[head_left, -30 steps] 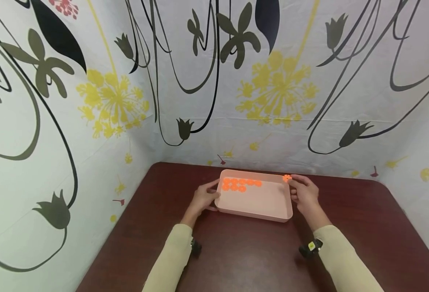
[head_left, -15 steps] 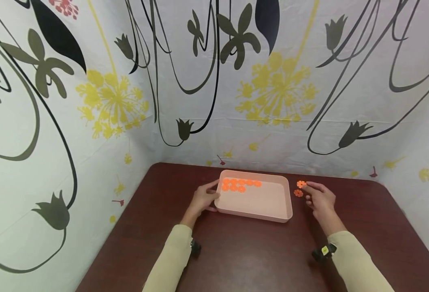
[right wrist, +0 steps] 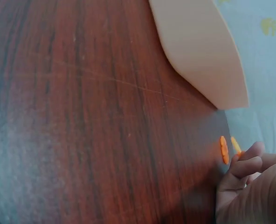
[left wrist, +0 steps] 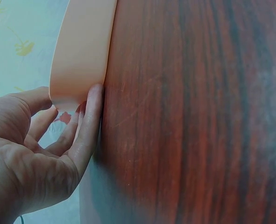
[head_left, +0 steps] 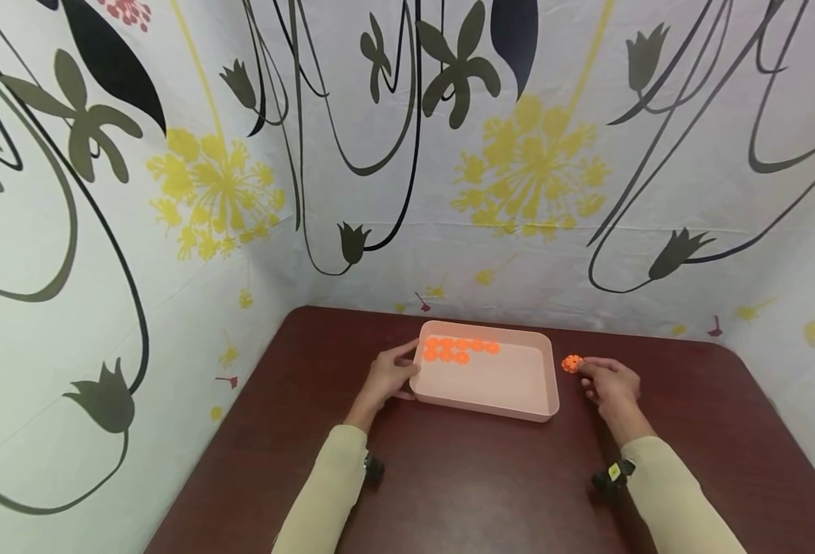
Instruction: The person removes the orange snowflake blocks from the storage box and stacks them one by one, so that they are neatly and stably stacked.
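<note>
A shallow pink tray (head_left: 497, 385) lies on the table. My left hand (head_left: 385, 375) holds its left end, thumb at the rim and fingers along the outer wall, as the left wrist view shows on the tray's wall (left wrist: 82, 51). To the right of the tray, my right hand (head_left: 612, 382) pinches an orange flower-shaped notched disc (head_left: 572, 363). In the right wrist view the held disc (right wrist: 236, 144) stands close over a second orange disc (right wrist: 224, 150) on the table. From the head, the two discs overlap. The right hand's lower fingers are curled under.
Inside the tray, several orange discs (head_left: 462, 358) sit in two rows at the far left corner. The dark wooden table (head_left: 476, 485) ends at a patterned cloth wall (head_left: 407, 285) behind the tray. Both wrists wear small black cameras (head_left: 375, 469).
My right hand has moved from the tray's far right corner out to the right with the disc, then lowered it over the disc on the table. The left hand has stayed at the tray.
</note>
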{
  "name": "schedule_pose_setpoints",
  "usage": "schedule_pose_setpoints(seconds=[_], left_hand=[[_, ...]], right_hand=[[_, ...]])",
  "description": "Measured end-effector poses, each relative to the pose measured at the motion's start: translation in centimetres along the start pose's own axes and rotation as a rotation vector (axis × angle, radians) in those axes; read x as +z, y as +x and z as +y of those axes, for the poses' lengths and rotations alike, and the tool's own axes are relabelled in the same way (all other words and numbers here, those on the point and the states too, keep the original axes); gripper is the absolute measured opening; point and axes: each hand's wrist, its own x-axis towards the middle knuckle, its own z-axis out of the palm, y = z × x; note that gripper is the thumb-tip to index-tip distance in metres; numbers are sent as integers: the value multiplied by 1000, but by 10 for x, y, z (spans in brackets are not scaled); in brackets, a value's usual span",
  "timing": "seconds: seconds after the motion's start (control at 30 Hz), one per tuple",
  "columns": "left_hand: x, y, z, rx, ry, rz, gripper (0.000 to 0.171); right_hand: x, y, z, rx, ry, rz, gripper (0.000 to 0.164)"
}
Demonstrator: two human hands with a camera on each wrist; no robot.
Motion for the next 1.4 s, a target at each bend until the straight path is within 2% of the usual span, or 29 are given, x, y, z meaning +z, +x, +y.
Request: schedule_pose_setpoints(seconds=[0.23,0.43,0.93,1.4], left_hand=[[0,0,1,-2,-7,1,59],[1,0,0,0,-7,5,59],[0,-1,1,2,1,2,59],[0,-1,2,2,3,-1,59]], right_hand=[[3,-3,-2,-10,-66,30,4],[6,-1,-1,-34,-118,38,28],[10,4,0,-66,-242,78,26],[4,-2,0,-54,-204,57,28]])
